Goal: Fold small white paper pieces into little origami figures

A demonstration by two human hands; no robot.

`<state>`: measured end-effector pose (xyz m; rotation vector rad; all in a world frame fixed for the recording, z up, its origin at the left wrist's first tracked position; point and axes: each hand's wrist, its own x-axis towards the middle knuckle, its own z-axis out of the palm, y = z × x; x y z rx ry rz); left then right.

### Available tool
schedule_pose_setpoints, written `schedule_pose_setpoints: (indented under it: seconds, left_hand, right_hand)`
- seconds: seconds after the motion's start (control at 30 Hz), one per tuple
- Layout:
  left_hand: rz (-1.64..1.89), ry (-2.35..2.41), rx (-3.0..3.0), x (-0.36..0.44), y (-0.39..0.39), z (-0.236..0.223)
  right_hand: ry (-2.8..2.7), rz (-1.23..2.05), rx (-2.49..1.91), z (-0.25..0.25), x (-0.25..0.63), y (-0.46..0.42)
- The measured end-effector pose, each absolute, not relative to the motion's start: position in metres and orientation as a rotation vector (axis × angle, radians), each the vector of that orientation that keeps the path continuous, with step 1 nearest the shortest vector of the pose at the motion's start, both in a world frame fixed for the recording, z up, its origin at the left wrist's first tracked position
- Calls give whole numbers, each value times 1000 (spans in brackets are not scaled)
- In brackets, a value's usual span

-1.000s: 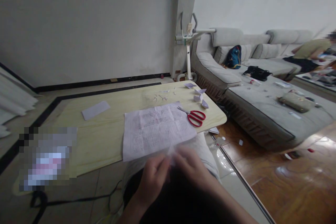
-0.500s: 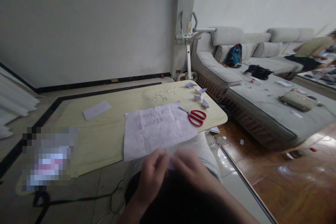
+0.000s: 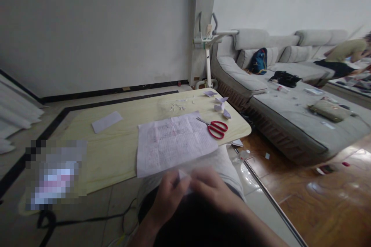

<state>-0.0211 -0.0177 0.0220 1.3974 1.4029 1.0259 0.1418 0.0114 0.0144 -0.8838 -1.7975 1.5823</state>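
Note:
Over my lap, my left hand (image 3: 169, 189) pinches a small piece of white paper (image 3: 182, 175), apparently folded. From the other side, my right hand (image 3: 211, 185) closes on the same piece; its fingers are smeared by motion. Just beyond my hands lies a large creased sheet of printed paper (image 3: 174, 142) on the pale wooden table (image 3: 121, 154). Red-handled scissors (image 3: 216, 128) rest on the sheet's right edge, their blades pointing left. Several small folded paper shapes (image 3: 219, 107) stand at the table's far right.
Thin paper scraps (image 3: 179, 107) lie near the table's far edge. A white paper strip (image 3: 107, 122) is on the left, with a blurred-out object (image 3: 55, 181) nearer me. A grey sofa (image 3: 290, 123) with bags stands to the right, a person (image 3: 344, 56) beyond it.
My hands have shifted slightly, and more of the small paper shows above my left fingers. The table's things have stayed where they were.

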Motion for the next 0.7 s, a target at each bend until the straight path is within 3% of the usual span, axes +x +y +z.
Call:
schedule_pose_setpoints:
  seconds: [0.47,0.7]
  left_hand:
    - [1056,1331,1412,-24,-20,13]
    - [1245,1599,1337,-28,-27,-5]
  right_hand:
    - [-1754,1659,-833,14,139,10]
    - [-1747,1631,-809,8,143,11]
